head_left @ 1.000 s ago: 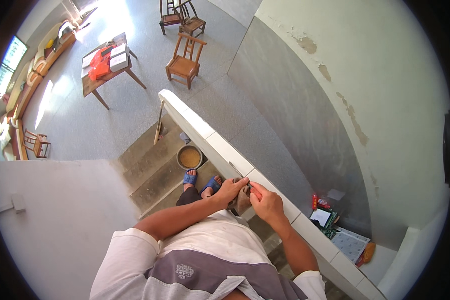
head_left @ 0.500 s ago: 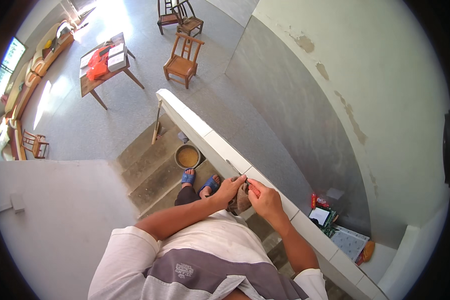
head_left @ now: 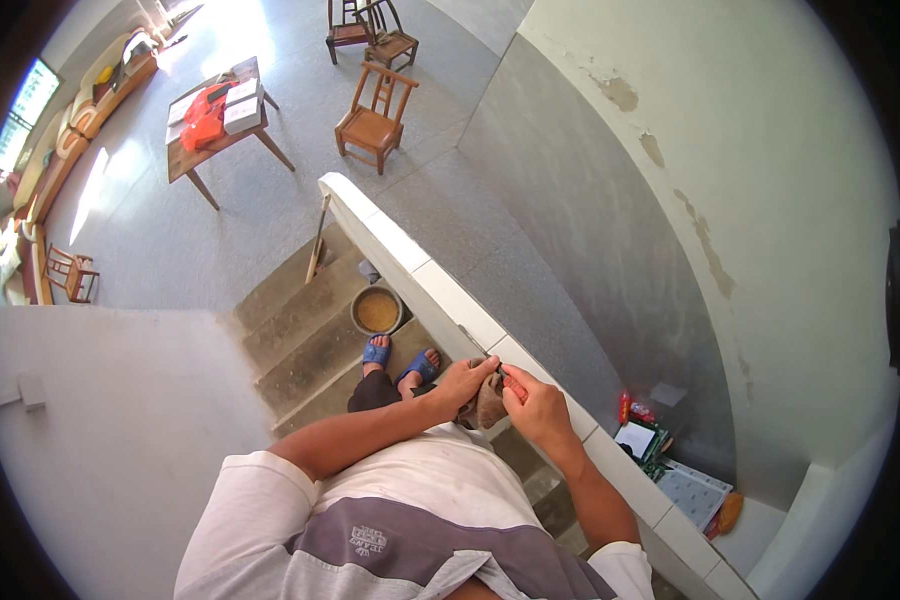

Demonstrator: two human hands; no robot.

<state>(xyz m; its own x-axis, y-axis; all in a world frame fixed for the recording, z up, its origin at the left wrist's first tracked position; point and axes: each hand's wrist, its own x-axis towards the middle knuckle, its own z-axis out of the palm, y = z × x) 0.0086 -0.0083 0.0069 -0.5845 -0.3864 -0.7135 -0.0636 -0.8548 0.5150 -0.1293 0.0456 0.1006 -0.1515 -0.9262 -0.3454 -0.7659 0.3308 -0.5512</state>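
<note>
In front of my waist, beside the tiled top of the stair wall, both hands work close together. My right hand [head_left: 542, 410] is closed round the red handle [head_left: 516, 387] of a slim tool, and its thin metal shaft [head_left: 466, 333] points away to the upper left. The shape of the tip is too small to tell. My left hand [head_left: 460, 384] is closed on a brownish-grey cloth [head_left: 490, 403], which hangs below the fingers, with the thumb against the shaft. How far the cloth wraps the shaft is hidden by my fingers.
My feet in blue slippers [head_left: 377, 349] stand on concrete steps [head_left: 300, 345]. A basin of brownish water [head_left: 377, 311] sits just ahead, and a stick [head_left: 318, 240] leans on the white-tiled wall [head_left: 420, 262]. Beyond are a table [head_left: 185, 160] and wooden chairs [head_left: 373, 128].
Both hands have shifted very slightly right and down, keeping their holds on the tool and cloth. Less of the metal shaft stands out clearly now. The view has turned a little.
</note>
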